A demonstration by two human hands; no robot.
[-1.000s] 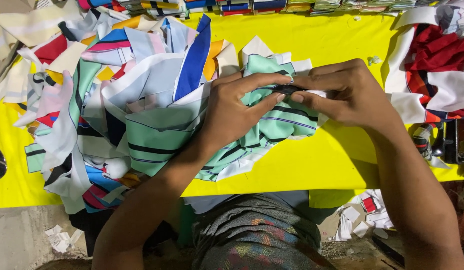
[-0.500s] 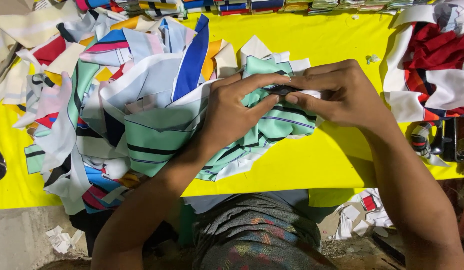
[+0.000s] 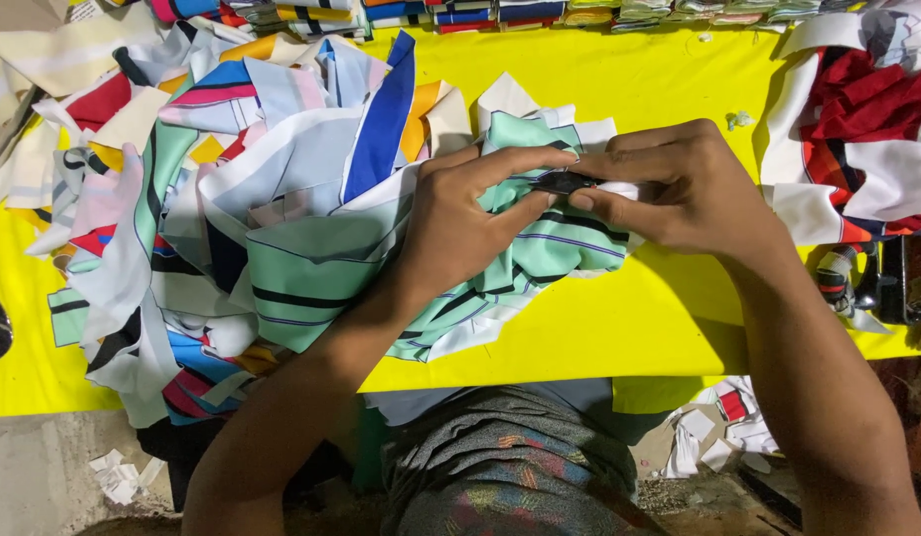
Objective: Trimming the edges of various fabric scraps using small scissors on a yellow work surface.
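Both hands are pinched shut on a small dark piece [image 3: 563, 183] atop the mint-green striped fabric piece [image 3: 540, 248] on the yellow table [image 3: 619, 328], left hand [image 3: 470, 213] meeting right hand [image 3: 684, 189], and that cloth looks light, floppy, probably a bit slippery, so edge grips seem best.

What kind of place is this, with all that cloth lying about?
Probably a garment or tailoring workshop. A yellow worktable is heaped with cut striped fabric pieces, folded cloth stacks line its far edge, and scraps litter the floor. The left hand and right hand pinch a mint striped piece.
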